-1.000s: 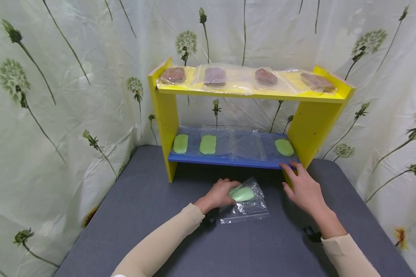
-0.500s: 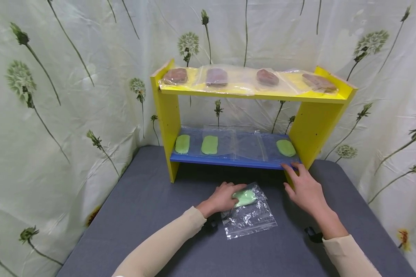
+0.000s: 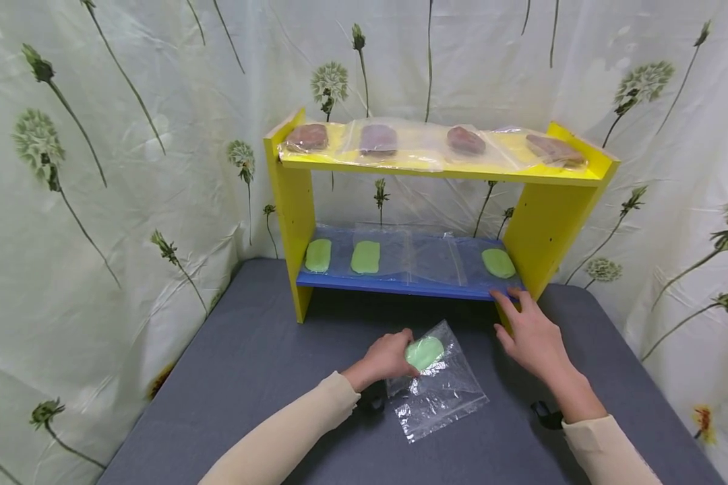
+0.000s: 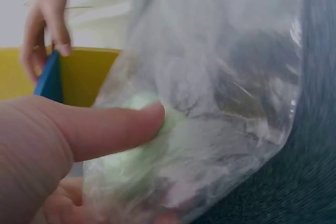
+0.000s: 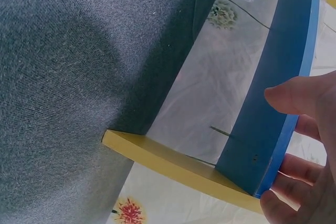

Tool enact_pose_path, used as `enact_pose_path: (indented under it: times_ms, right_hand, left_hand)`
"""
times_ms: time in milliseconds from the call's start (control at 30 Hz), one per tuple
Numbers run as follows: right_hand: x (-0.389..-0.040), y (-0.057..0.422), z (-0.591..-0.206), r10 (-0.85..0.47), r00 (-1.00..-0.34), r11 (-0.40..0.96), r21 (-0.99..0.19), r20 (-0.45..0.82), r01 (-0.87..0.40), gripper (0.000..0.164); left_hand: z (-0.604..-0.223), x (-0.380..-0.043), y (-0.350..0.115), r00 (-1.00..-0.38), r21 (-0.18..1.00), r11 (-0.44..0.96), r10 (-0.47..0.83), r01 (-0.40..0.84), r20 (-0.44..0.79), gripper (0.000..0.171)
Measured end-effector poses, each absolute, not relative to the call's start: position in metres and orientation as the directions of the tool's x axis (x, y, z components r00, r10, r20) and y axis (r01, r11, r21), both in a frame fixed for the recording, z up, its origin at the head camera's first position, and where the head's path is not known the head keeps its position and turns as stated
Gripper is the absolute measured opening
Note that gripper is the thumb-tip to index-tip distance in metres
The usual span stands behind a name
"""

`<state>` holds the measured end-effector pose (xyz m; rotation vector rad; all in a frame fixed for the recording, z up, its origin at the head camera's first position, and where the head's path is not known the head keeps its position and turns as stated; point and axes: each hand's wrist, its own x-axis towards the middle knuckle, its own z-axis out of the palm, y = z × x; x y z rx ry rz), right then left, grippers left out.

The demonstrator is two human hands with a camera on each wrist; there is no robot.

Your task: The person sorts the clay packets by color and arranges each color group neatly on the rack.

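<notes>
My left hand pinches a clear zip bag holding a pale green, soap-like oval piece. In the left wrist view the thumb presses the green piece through the plastic, and fingers show beneath the bag. The bag's zip end hangs toward me over the table. My right hand grips the front edge of the blue shelf board near its right end. The right wrist view has the thumb at the board's underside and the fingers round its edge.
A yellow rack stands at the back of the dark table. Bagged green pieces lie on its blue board, with a gap right of centre. Bagged reddish-brown pieces lie on the top shelf. A patterned curtain hangs behind.
The left hand has turned the bag, so its zip end swings toward me and to the right. The right hand stays at the blue board.
</notes>
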<state>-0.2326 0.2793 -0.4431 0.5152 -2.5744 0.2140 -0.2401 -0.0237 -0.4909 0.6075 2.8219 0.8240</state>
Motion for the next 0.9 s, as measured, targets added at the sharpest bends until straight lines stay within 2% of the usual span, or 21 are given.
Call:
enact_pose_path:
  times_ms: [133, 267, 500, 633, 800, 900]
  right_hand:
    - [-0.232, 0.279, -0.444, -0.319, -0.802, 0.917, -0.05, 0.505, -0.397, 0.069]
    - [-0.232, 0.281, -0.444, -0.319, -0.799, 0.918, -0.042, 0.51, -0.394, 0.07]
    - [-0.233, 0.281, -0.445, -0.327, -0.794, 0.914, -0.04, 0.513, -0.403, 0.07]
    - [-0.233, 0.279, -0.445, -0.324, -0.799, 0.916, -0.042, 0.507, -0.398, 0.071]
    - [-0.233, 0.279, -0.445, -0.323, -0.8, 0.918, -0.037, 0.505, -0.394, 0.071]
    - [-0.234, 0.279, -0.445, -0.324, -0.799, 0.919, -0.034, 0.506, -0.394, 0.072]
  left_hand:
    - [-0.49, -0.238, -0.035, -0.914, 0.776, 0.583, 0.405, 0.242, -0.019, 0.044]
    - [-0.489, -0.237, -0.041, -0.943, 0.893, 0.42, 0.332, 0.159, 0.012, 0.033]
    - [-0.499, -0.234, -0.042, -0.961, 0.966, 0.239, 0.276, 0.093, 0.024, 0.019]
    - [-0.502, -0.232, -0.042, -0.966, 0.97, 0.23, 0.259, 0.074, 0.013, 0.015]
    - [-0.502, -0.23, -0.045, -0.964, 0.979, 0.199, 0.267, 0.041, -0.014, 0.029]
    - [-0.499, -0.229, -0.048, -0.952, 0.994, 0.106, 0.304, -0.01, -0.042, 0.035]
